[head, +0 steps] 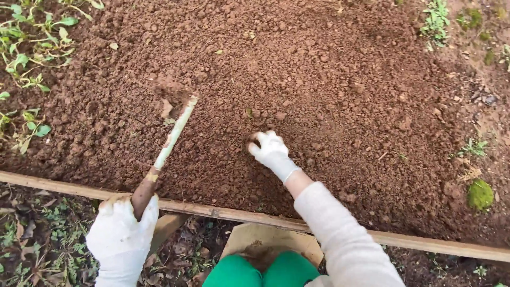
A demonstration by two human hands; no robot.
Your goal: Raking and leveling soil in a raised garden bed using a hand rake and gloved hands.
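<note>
Gloved left hand (121, 234) gripping stick (166, 151)

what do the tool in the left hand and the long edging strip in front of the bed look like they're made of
Tool in the left hand: the handle looks like brown wood, dull and soil-stained; the pale shaft smeared with soil could be metal or painted, hard to tell; its tip is buried in the soil. Edging strip: a thin, unpainted wooden board, light tan and matte.

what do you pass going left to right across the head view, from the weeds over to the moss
green weeds → left hand in a white glove → digging tool with its tip in the red soil → right hand, gloved, pressed to the soil → moss clump
</note>
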